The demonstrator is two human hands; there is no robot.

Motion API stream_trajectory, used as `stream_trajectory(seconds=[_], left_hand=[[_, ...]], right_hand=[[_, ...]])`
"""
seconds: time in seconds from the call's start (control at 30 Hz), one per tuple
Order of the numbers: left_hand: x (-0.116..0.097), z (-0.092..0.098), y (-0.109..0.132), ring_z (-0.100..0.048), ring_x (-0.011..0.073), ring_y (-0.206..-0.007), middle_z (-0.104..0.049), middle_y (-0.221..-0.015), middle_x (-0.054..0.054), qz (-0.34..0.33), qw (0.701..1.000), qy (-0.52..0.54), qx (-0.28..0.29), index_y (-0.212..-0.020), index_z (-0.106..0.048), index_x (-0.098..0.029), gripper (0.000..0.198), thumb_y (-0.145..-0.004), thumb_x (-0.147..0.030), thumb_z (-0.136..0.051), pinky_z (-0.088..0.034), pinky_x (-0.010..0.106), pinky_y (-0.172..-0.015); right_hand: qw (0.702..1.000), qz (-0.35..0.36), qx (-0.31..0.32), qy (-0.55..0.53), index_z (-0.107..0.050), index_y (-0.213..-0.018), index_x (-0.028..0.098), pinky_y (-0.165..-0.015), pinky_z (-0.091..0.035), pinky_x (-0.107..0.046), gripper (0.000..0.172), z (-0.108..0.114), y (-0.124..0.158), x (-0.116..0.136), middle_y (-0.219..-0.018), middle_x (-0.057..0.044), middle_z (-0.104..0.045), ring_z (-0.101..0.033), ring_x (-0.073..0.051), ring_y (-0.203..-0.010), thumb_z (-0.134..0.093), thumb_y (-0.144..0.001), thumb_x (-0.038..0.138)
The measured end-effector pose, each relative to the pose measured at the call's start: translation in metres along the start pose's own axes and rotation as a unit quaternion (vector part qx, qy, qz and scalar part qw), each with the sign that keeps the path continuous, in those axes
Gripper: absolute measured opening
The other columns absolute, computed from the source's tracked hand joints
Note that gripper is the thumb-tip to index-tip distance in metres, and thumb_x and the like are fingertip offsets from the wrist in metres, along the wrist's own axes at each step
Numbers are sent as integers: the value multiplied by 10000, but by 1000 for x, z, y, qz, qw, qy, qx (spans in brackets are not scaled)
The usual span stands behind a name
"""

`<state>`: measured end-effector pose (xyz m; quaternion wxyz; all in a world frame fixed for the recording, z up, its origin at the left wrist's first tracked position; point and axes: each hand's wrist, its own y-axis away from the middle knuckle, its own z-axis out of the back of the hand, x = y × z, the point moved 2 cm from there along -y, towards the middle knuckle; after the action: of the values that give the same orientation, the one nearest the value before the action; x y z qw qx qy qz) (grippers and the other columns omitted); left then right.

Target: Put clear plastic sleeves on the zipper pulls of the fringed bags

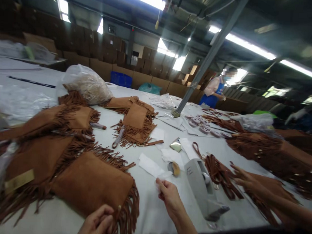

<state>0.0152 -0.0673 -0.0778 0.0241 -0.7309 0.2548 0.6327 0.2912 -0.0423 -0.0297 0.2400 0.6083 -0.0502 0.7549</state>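
Observation:
My left hand [98,223] rests at the bottom edge, fingers curled on the near corner of a brown suede fringed bag [92,183]; whether it grips the bag is not clear. My right hand [168,195] is closed in a pinch on a thin white paper sheet [151,166] lying on the white table [152,212]. A small roll of tape [175,168] sits just beyond that hand. A grey tape dispenser [201,190] lies to its right.
Another person's hand [244,181] reaches from the right over brown straps [217,170]. More fringed bags [135,124] are piled left, centre and right. A stuffed plastic bag [85,83] and a slanted steel pole [211,54] stand behind. A person in a blue apron [215,92] works far off.

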Motion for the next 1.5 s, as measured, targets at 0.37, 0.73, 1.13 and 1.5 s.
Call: stream_trajectory(seconds=[0.37,0.73,1.13,1.5], left_hand=[[-20,-1,3,-394,82,-474,-549,-564,-31,-52,997,-56,6,-854,-518,-155,312,-827,-465,-531,-272,196,-461],[-21,-7,3,-451,92,-494,-515,-524,-48,-107,991,-63,-39,-778,-557,-160,227,-843,-378,-549,-350,196,-514],[-20,-7,4,-468,100,-512,-534,-556,-36,-117,987,-88,-64,-786,-554,-157,243,-858,-387,-527,-362,201,-518],[-60,-15,5,-558,134,-591,-602,-654,-38,-193,959,-208,-23,-931,-388,-220,82,-887,-243,-453,-393,223,-568]], right_hand=[[941,-148,79,-293,-644,-658,132,-484,-422,-205,328,-84,66,-10,-568,11,-626,-533,-93,-487,-835,-542,373],[912,-90,50,-396,-639,-829,152,-422,-407,-211,361,-130,71,-13,-537,45,-600,-506,-100,-437,-803,-593,371],[963,-4,80,-257,-648,-855,145,-548,-488,-262,383,-130,83,-15,-716,-49,-701,-634,-185,-622,-740,-650,456],[976,100,194,-23,-712,-788,126,-612,-489,-274,396,-109,79,24,-745,-75,-720,-636,-219,-693,-625,-734,508]])
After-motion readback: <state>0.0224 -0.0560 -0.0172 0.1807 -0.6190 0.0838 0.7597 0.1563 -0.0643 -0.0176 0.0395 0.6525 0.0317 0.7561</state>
